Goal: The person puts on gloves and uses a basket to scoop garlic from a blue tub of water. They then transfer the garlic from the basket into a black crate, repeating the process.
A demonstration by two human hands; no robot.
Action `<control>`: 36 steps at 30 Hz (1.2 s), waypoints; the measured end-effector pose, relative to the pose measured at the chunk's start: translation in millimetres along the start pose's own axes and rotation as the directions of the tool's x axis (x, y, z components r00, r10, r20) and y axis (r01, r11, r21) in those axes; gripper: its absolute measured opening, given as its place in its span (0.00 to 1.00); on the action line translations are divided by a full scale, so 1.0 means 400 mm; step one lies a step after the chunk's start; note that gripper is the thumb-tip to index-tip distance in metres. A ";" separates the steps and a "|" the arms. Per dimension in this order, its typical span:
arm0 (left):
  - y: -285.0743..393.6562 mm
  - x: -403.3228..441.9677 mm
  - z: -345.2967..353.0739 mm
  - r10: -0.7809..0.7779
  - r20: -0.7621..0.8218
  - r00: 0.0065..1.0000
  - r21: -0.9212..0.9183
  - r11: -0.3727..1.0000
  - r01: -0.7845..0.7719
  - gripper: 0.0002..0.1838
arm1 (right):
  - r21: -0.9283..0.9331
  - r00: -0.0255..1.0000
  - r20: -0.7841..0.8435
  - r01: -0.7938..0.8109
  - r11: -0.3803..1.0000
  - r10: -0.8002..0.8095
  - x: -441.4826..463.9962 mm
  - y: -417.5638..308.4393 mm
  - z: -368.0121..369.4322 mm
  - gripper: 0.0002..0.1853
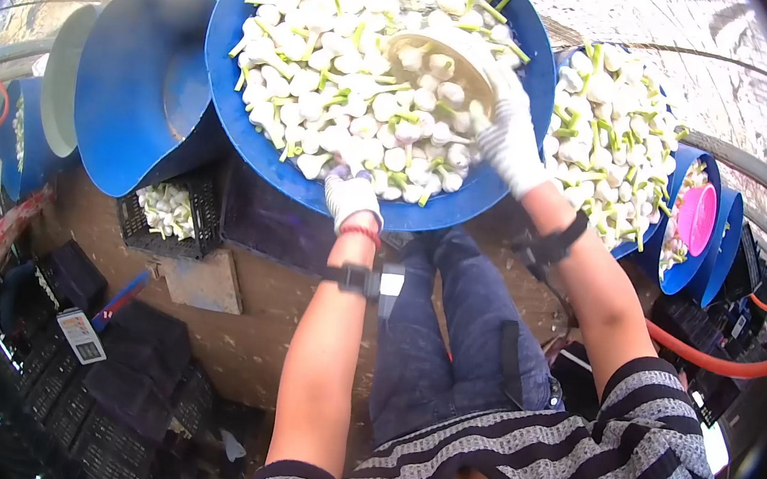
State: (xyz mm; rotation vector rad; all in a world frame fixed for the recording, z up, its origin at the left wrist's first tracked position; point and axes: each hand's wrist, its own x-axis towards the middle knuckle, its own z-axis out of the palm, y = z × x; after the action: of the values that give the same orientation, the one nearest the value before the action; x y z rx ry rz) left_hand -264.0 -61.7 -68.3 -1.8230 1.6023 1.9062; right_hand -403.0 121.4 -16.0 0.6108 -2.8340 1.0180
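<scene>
A large blue tub [233, 62] full of trimmed garlic bulbs [327, 72] with short green stems stands in front of me. My right hand [511, 139], in a white glove, grips the right edge of a pale round bowl [488, 70]. The bowl sits tilted among the garlic, with several bulbs inside. At the tub's near side, my gloved left hand [353, 196] is curled over the rim, its fingertips against the nearest bulbs. The undersides of its fingers are hidden.
A second garlic-filled tub [646, 236] stands at right, beyond it a pink bowl [696, 219]. An empty-looking blue tub [143, 70] leans at left above a black crate [202, 209] of garlic. Dark crates [126, 381] are stacked lower left. An orange hose [720, 361] runs at right.
</scene>
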 end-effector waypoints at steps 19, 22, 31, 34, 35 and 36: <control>-0.087 -0.492 -0.069 0.388 0.440 0.810 0.088 0.879 -0.468 0.10 | 0.754 0.757 0.538 -0.628 0.190 0.370 -0.385 -0.189 -0.147 0.19; -0.122 -0.536 -0.043 0.523 0.441 0.729 0.206 0.732 -0.650 0.10 | 0.747 0.742 0.497 -0.630 0.213 0.450 -0.431 -0.157 -0.171 0.13; -0.206 -0.619 0.071 0.386 0.488 0.783 0.303 0.767 -0.566 0.09 | 0.765 0.742 0.487 -0.617 0.184 0.461 -0.552 0.016 -0.300 0.14; -0.249 -0.629 0.087 0.513 0.563 0.648 0.293 0.608 -0.737 0.09 | 0.638 0.739 0.418 -0.653 0.409 0.528 -0.563 0.028 -0.361 0.11; -0.263 -0.626 0.086 0.580 0.567 0.585 0.260 0.548 -0.795 0.08 | 0.544 0.759 0.375 -0.645 0.536 0.532 -0.563 0.039 -0.364 0.09; -0.264 -0.629 0.088 0.642 0.566 0.518 0.227 0.483 -0.846 0.08 | 0.562 0.771 0.330 -0.624 0.543 0.545 -0.565 0.048 -0.361 0.07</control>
State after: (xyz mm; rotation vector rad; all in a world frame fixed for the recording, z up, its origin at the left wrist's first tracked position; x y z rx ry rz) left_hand -144.5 156.2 49.8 -0.4006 2.6453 1.6417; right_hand -212.6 302.6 41.1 -0.3698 -2.7629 2.1942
